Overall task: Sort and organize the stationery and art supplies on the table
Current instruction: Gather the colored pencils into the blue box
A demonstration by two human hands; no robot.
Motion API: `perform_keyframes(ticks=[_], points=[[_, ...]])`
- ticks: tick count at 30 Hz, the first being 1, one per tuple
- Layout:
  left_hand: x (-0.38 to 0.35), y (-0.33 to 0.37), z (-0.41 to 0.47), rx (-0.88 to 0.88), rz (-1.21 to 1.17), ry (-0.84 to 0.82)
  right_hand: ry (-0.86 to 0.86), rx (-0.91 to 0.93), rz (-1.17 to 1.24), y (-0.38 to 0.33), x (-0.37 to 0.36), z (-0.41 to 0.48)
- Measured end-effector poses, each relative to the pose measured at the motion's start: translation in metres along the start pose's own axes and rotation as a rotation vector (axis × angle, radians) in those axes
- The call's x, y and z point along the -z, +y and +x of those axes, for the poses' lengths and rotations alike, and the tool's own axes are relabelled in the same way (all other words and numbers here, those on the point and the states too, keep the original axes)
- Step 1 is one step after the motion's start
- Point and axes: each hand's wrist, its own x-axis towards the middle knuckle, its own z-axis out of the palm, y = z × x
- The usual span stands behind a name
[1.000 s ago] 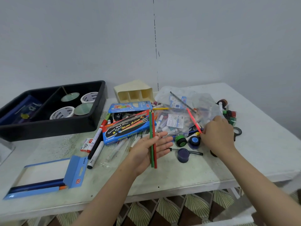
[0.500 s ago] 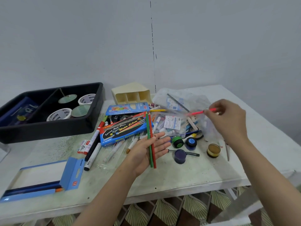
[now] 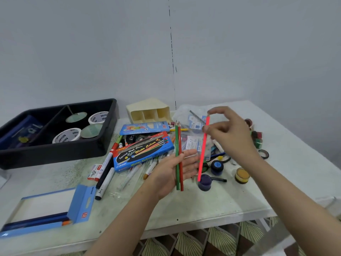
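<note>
The pale table (image 3: 287,183) is strewn with supplies, a black tray (image 3: 55,154) at its far left and a blue paint box (image 3: 144,151) amid the heap. My left hand (image 3: 171,174) lies palm up, fingers straight, carrying a green pencil (image 3: 176,145) and a red pencil (image 3: 180,145) side by side. My right hand (image 3: 228,133), raised over the heap, pinches a pink pencil (image 3: 203,150) near its top; it hangs almost upright, just right of my left fingertips.

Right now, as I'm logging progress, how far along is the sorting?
Early. Done: tape rolls sit in the black tray. In hand: green and red pencils lie across the left hand; the right hand pinches a pink pencil. Left: markers, paint pots and boxes clutter the table.
</note>
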Motion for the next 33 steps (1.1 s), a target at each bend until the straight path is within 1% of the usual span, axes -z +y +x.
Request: perform_keyframes(ticks=[2,4,6,8,11,14,16,18,21,24,28,33], points=[[-0.001,0.002,0.000,0.008,0.035,-0.035,-0.052,-0.027,-0.019,0.007,-0.012,0.001],[0.000,0.002,-0.001,0.020,0.026,-0.028,-0.120,-0.061,-0.048,0.014,-0.021,0.007],[0.003,0.001,-0.002,0.020,-0.033,0.000,-0.196,-0.072,-0.101,0.023,-0.029,0.016],[0.009,0.001,-0.003,0.004,-0.099,0.032,-0.243,-0.046,-0.199,0.031,-0.036,0.027],[0.020,0.004,-0.006,-0.026,-0.136,0.072,-0.272,0.035,-0.496,0.042,-0.045,0.043],[0.030,0.009,-0.010,-0.047,-0.112,0.108,-0.278,0.155,-0.788,0.056,-0.055,0.062],[0.036,0.012,-0.012,-0.059,-0.112,0.143,-0.290,0.198,-0.942,0.063,-0.062,0.072],[0.040,0.014,-0.013,-0.071,-0.144,0.161,-0.295,0.239,-1.045,0.067,-0.069,0.077],[0.044,0.018,-0.015,-0.090,-0.181,0.190,-0.280,0.292,-1.098,0.073,-0.075,0.081],[0.049,0.021,-0.015,-0.105,-0.178,0.229,-0.243,0.263,-1.047,0.075,-0.075,0.082],[0.054,0.023,-0.014,-0.100,-0.165,0.259,-0.326,0.242,-1.094,0.076,-0.075,0.083],[0.056,0.024,-0.016,-0.097,-0.046,0.242,-0.298,0.211,-1.108,0.077,-0.076,0.086]])
